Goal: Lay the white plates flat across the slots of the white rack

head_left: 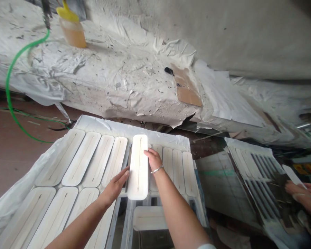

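A long white panel (139, 173) with rounded corners and a thin dark line down its middle is held over the rack. My right hand (154, 159), with a bracelet at the wrist, grips its right edge, thumb on the face. My left hand (119, 181) rests at the panel's left edge, fingers pressed together, partly behind it. Similar panels (115, 162) lie in rows on the plastic-covered rack (129, 228), on both sides of the held one. Another panel (151, 218) lies crosswise below, partly hidden by my right forearm.
Behind stands a plastic-draped bench (134, 76) with a yellow-capped bottle (74, 33), a green hose (8, 83) and a piece of cardboard (188, 88). On the right, another person's hands (295, 190) hold a white piece beside a second rack (261, 186).
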